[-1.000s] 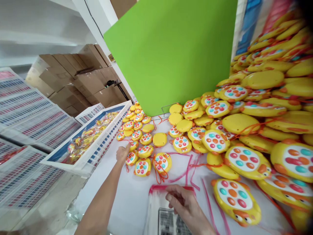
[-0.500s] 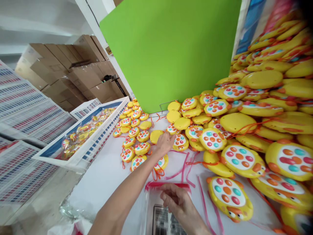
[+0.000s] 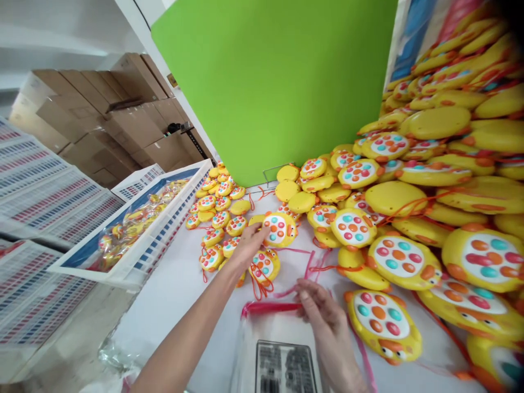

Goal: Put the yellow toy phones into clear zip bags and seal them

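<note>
My left hand (image 3: 252,244) grips a yellow duck-shaped toy (image 3: 279,230) by its left edge; its white face with coloured bumps is turned up. More such toys lie around and below that hand, one with an orange cord (image 3: 262,268) just under the wrist. Nearer to me lies a clear plastic bag (image 3: 268,327) with a pink top edge and a black printed label. My right hand (image 3: 323,322) is at the bag's upper right corner, its fingers curled over the edge; the exact hold is partly hidden.
A big pile of yellow toys (image 3: 438,123) rises on the right. A green board (image 3: 278,87) stands behind the table. On the left, a white crate (image 3: 164,224) holds bagged toys. Stacked crates (image 3: 53,191) and cardboard boxes (image 3: 123,120) stand beyond. Pink strips (image 3: 309,270) lie on the table.
My left hand has picked up a duck toy and moved slightly left with it. My right hand has moved up and right to the bag's corner.
</note>
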`<act>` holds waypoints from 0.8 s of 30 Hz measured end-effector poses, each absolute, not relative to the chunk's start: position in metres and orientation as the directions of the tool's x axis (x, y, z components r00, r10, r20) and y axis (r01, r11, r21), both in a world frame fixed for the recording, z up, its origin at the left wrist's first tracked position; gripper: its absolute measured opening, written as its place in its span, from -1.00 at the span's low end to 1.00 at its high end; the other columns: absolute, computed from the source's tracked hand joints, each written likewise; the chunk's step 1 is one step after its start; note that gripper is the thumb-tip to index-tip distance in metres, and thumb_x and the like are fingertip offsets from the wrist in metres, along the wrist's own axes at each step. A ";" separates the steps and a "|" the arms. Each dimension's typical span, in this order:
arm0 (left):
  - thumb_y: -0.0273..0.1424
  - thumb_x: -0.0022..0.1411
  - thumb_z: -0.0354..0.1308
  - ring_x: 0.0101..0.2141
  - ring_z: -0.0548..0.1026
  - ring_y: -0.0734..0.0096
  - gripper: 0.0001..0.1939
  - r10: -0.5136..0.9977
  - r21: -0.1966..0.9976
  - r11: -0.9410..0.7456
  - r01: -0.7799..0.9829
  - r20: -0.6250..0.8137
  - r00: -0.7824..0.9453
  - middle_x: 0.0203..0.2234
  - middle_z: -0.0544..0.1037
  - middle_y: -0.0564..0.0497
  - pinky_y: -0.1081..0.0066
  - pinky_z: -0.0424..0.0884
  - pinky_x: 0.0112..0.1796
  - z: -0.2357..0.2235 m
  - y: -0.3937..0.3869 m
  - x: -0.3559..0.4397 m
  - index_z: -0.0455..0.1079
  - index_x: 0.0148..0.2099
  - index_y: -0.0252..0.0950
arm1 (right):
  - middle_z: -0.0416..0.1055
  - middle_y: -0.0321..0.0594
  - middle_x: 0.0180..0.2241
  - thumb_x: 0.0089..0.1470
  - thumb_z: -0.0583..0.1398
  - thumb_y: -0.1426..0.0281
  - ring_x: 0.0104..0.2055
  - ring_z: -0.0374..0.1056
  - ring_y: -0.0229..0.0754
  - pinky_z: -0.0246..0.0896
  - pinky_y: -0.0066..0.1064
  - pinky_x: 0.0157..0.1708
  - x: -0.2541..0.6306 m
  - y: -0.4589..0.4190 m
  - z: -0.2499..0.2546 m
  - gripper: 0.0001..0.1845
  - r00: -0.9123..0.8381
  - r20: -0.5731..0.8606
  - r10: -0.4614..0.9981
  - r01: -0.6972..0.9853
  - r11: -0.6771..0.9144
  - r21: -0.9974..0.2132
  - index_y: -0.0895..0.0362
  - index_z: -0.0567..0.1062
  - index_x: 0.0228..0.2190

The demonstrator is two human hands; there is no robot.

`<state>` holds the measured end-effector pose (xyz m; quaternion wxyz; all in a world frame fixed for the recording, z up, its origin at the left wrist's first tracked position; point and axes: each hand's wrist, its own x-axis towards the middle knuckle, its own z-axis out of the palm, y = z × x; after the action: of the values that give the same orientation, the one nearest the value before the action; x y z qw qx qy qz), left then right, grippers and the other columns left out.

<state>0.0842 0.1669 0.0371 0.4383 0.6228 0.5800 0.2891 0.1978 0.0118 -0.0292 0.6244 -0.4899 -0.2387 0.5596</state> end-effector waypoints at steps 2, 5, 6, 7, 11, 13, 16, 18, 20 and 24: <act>-0.11 0.15 0.12 -0.43 0.46 0.42 -0.56 0.965 0.909 0.078 0.410 -0.173 0.199 -0.29 0.52 -0.09 0.50 0.34 -0.50 0.040 0.140 0.074 0.38 -0.08 -0.37 | 0.46 -0.16 -0.08 -0.05 0.26 0.08 -0.11 0.38 -0.07 0.35 -0.36 -0.27 0.203 0.013 -0.030 -0.55 0.340 -0.270 0.901 -0.485 -0.078 -0.871 0.05 0.46 -0.15; -0.14 0.12 0.18 -0.38 0.48 0.37 -0.53 0.954 0.953 0.136 0.271 -0.200 0.222 -0.25 0.53 -0.12 0.46 0.40 -0.44 0.034 0.097 0.068 0.34 -0.03 -0.37 | 0.38 -0.19 0.05 0.00 0.22 0.07 0.09 0.28 -0.01 0.35 -0.30 -0.15 0.204 0.015 -0.031 -0.52 0.303 -0.268 0.914 -0.543 -0.066 -0.837 0.00 0.42 -0.06; -0.17 0.12 0.20 -0.33 0.49 0.34 -0.54 0.954 0.965 0.151 0.214 -0.199 0.223 -0.22 0.52 -0.13 0.44 0.42 -0.38 0.030 0.085 0.068 0.33 -0.03 -0.37 | 0.37 -0.19 0.07 0.01 0.22 0.07 0.10 0.27 -0.01 0.35 -0.29 -0.12 0.204 0.015 -0.031 -0.51 0.276 -0.267 0.923 -0.566 -0.068 -0.821 0.00 0.41 -0.04; -0.19 0.12 0.22 -0.28 0.50 0.31 -0.55 0.955 0.974 0.158 0.164 -0.193 0.225 -0.21 0.52 -0.13 0.41 0.43 -0.31 0.026 0.073 0.068 0.33 -0.02 -0.36 | 0.37 -0.19 0.06 0.01 0.22 0.08 0.09 0.28 -0.01 0.34 -0.27 -0.09 0.203 0.015 -0.031 -0.50 0.243 -0.264 0.933 -0.588 -0.075 -0.805 0.00 0.39 -0.03; -0.27 0.11 0.25 -0.18 0.49 0.22 -0.56 0.952 0.984 0.129 0.119 -0.157 0.264 -0.14 0.51 -0.14 0.31 0.43 -0.18 0.014 0.046 0.066 0.30 0.01 -0.33 | 0.46 -0.19 -0.06 0.04 0.22 0.12 -0.04 0.38 -0.05 0.34 -0.29 -0.10 0.202 0.015 -0.029 -0.55 0.152 -0.203 0.967 -0.595 -0.075 -0.800 0.02 0.39 -0.06; -0.30 0.10 0.27 -0.16 0.48 0.22 -0.53 0.948 0.984 0.105 0.144 -0.143 0.285 -0.13 0.50 -0.12 0.32 0.43 -0.17 0.013 0.040 0.063 0.29 0.03 -0.31 | 0.49 -0.20 -0.15 0.03 0.24 0.14 -0.14 0.41 -0.08 0.35 -0.34 -0.18 0.202 0.015 -0.027 -0.60 0.110 -0.171 0.979 -0.568 -0.079 -0.819 0.05 0.41 -0.11; -0.35 0.10 0.27 -0.16 0.48 0.24 -0.52 0.941 0.975 0.069 0.212 -0.134 0.310 -0.16 0.51 -0.07 0.32 0.42 -0.14 0.017 0.034 0.058 0.27 0.06 -0.28 | 0.51 -0.21 -0.26 0.00 0.27 0.17 -0.25 0.41 -0.14 0.34 -0.39 -0.27 0.203 0.014 -0.025 -0.62 0.025 -0.148 0.989 -0.548 -0.110 -0.829 0.10 0.43 -0.17; -0.37 0.10 0.26 -0.18 0.48 0.23 -0.51 0.932 0.963 0.059 0.263 -0.147 0.330 -0.17 0.51 -0.06 0.33 0.43 -0.16 0.022 0.031 0.057 0.26 0.08 -0.27 | 0.50 -0.23 -0.30 -0.03 0.29 0.18 -0.26 0.40 -0.15 0.32 -0.41 -0.28 0.205 0.015 -0.024 -0.62 -0.006 -0.143 0.990 -0.549 -0.123 -0.827 0.11 0.44 -0.19; -0.36 0.10 0.25 -0.18 0.49 0.23 -0.48 0.921 0.958 0.062 0.281 -0.163 0.353 -0.15 0.50 -0.06 0.33 0.45 -0.19 0.027 0.028 0.056 0.24 0.11 -0.26 | 0.49 -0.24 -0.32 -0.06 0.31 0.19 -0.27 0.39 -0.15 0.31 -0.40 -0.28 0.206 0.015 -0.024 -0.63 -0.031 -0.143 0.989 -0.557 -0.136 -0.819 0.11 0.45 -0.22; -0.26 0.21 0.14 -0.18 0.49 0.26 -0.56 0.923 0.945 0.038 0.326 -0.158 0.351 -0.08 0.48 -0.08 0.37 0.45 -0.21 0.033 0.025 0.056 0.25 0.11 -0.25 | 0.47 -0.24 -0.35 -0.09 0.33 0.21 -0.32 0.38 -0.15 0.31 -0.36 -0.31 0.207 0.016 -0.024 -0.62 -0.097 -0.154 0.983 -0.568 -0.182 -0.803 0.12 0.44 -0.24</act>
<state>0.0564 0.0250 0.0328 0.5248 0.6327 0.4934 0.2845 0.2066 0.0156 -0.0244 0.5694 -0.3567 -0.2912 0.6810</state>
